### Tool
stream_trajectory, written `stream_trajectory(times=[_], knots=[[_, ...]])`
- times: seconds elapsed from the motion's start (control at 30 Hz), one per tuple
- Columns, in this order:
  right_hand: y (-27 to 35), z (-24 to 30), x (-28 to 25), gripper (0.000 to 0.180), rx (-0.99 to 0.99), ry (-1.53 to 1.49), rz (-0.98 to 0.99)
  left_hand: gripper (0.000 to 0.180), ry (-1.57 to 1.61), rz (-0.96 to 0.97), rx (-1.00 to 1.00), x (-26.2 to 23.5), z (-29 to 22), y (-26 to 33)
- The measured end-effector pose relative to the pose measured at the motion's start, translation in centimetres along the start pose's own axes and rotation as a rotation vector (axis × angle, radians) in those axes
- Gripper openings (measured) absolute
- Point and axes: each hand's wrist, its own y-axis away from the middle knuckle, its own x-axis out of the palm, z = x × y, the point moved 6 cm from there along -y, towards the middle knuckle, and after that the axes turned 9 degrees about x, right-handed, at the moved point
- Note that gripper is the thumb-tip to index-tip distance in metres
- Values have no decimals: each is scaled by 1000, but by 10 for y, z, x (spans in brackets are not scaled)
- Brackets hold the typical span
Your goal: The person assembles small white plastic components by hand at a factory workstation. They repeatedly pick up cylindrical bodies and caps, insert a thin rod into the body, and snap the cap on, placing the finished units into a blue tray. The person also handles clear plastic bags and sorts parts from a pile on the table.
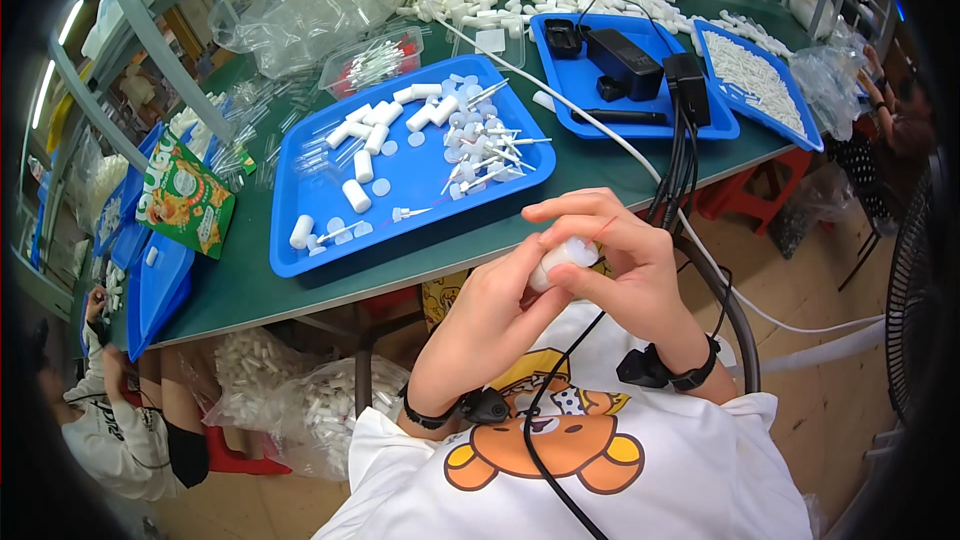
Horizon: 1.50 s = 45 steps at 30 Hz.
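Currently, watching remotely, I see the left hand (490,295) and right hand (635,262) with fingers curled, together gripping a white cylinder (555,264) on the near side of the green table (243,285). Farther left, a blue tray (425,180) holds loose cylinders (355,196) and pale discs (381,187).

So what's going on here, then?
A person holds a small white cylinder in the fingers of the left hand and right hand, in front of a green table. There, a blue tray holds more white cylinders, pale discs and thin pointed pieces. Black devices sit in another blue tray to its right.
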Motion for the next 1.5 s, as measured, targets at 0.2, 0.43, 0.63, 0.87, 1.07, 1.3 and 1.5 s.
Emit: stream_trajectory(times=[0.2,0.43,0.63,0.87,1.07,1.3,1.5], knots=[[0,0,9,34,-17,71,62,27,25,94,-68,-3,5,4],[2,15,-6,36,54,-77,96,27,345,84,-10,9,-14,0],[4,17,-10,27,-34,-323,119,29,477,77,-37,12,-16,0],[7,10,-16,22,-163,-96,-42,33,657,92,-52,15,-13,-2],[5,26,-15,24,-263,103,-98,32,577,76,-53,14,-13,-2],[9,25,-14,29,-217,59,-179,28,499,94,-13,12,-10,-2],[15,22,-8,29,-254,58,-284,27,513,39,-5,10,-10,-4]])
